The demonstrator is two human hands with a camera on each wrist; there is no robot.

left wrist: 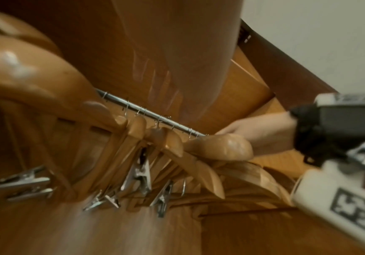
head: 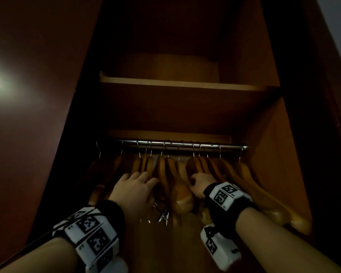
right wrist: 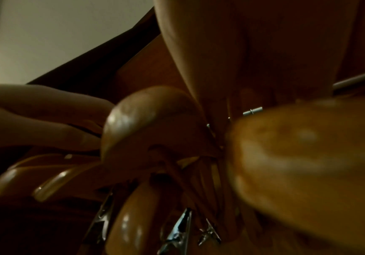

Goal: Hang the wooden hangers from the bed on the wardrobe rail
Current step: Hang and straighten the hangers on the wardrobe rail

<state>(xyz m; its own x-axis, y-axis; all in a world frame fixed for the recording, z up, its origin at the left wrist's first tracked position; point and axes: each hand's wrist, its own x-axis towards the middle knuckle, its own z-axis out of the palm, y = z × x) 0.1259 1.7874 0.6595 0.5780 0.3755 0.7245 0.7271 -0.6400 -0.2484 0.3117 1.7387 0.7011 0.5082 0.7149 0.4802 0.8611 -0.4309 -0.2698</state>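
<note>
A chrome wardrobe rail [head: 177,144] carries several wooden hangers [head: 180,186] by their wire hooks, packed close together. Some have metal clips [head: 163,215] on their lower bars. My left hand [head: 138,182] reaches in among the left group with its fingers stretched out and touching the hangers' shoulders. My right hand [head: 197,186] curls round the shoulder of a hanger [head: 192,168] in the right group. The left wrist view shows the rail [left wrist: 151,114], the clips [left wrist: 140,174] and my right hand [left wrist: 258,131] behind a rounded hanger end [left wrist: 223,146].
A wooden shelf [head: 177,83] sits above the rail. The dark wardrobe door [head: 28,95] stands at the left and the inner side wall [head: 274,154] hems in the rightmost hangers. The wardrobe is dim inside.
</note>
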